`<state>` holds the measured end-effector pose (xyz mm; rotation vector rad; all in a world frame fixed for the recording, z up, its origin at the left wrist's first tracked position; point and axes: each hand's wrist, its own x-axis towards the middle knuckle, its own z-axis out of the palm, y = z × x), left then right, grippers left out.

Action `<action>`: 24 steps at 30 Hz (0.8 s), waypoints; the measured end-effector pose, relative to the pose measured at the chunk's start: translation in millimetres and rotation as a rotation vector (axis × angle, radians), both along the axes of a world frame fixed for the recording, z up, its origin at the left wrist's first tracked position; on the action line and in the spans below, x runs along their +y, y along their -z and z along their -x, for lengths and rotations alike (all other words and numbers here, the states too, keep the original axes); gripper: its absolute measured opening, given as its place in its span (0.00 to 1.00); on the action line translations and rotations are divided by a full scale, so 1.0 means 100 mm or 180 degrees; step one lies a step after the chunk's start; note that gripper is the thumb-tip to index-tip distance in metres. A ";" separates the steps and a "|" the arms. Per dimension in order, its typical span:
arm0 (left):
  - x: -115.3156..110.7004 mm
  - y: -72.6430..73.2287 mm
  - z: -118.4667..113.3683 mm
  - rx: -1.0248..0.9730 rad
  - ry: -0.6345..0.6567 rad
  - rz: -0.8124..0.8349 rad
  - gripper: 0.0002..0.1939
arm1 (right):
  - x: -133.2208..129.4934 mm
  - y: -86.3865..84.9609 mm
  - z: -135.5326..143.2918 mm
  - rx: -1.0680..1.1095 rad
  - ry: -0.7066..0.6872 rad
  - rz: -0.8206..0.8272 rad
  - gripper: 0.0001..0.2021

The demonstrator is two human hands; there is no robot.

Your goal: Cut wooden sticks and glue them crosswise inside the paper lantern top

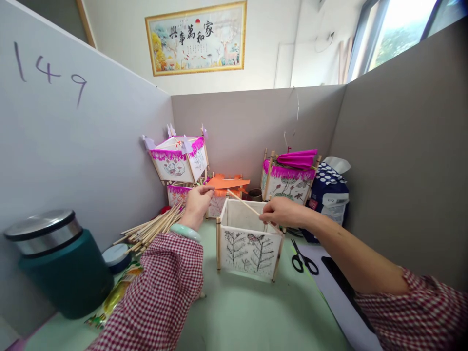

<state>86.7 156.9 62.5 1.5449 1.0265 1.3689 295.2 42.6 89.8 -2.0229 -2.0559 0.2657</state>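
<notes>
A paper lantern (251, 251), a white box with black plant drawings and wooden sticks at its corners, stands upright with its top open on the table. Over its opening, my right hand (283, 212) grips a thin wooden stick (245, 203), which slants up to the left. My left hand (198, 205) is raised left of the lantern, fingertips pinched together near an orange-trimmed lantern (217, 201). Whatever is between those fingertips is too small to make out. Beneath the left hand lies a bundle of loose wooden sticks (155, 226).
Black scissors (304, 262) lie right of the lantern beside a dark flat object (343, 282). A teal flask (64, 273) stands at left, near a small lidded jar (117, 256). Pink-fringed lanterns (179, 163) and a tissue pack (328, 192) stand at the back, by grey partitions.
</notes>
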 end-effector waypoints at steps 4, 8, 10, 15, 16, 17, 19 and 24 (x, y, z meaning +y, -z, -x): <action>-0.24 -0.11 -0.03 -0.0260 0.0108 -0.0181 0.11 | -0.14 -0.12 -0.02 0.0324 -0.0032 -0.0505 0.15; -0.71 -0.17 -0.17 -0.0685 0.1071 -0.0368 0.14 | -0.47 -0.03 0.22 0.1127 -0.0298 -0.1245 0.14; -0.98 -0.17 -0.25 -0.0963 0.1680 -0.0236 0.16 | -0.68 0.12 0.40 0.1310 -0.0393 -0.1409 0.14; -1.44 0.02 -0.30 -0.1320 0.1908 0.0181 0.13 | -1.05 0.46 0.39 0.1451 -0.0445 -0.1408 0.17; -1.49 0.09 -0.29 -0.1312 0.1941 0.0236 0.13 | -1.07 0.51 0.25 0.1523 -0.0265 -0.1382 0.18; -1.54 0.18 -0.27 -0.1283 0.2004 0.0310 0.12 | -1.06 0.56 0.09 0.1565 0.0042 -0.1326 0.20; -1.63 0.38 -0.26 -0.1119 0.2263 0.0534 0.13 | -0.94 0.67 -0.29 0.1258 0.0934 -0.1290 0.28; -1.76 0.93 -0.38 -0.0477 0.3101 0.1260 0.19 | -0.29 1.17 -0.81 0.0195 0.1608 -0.0470 0.16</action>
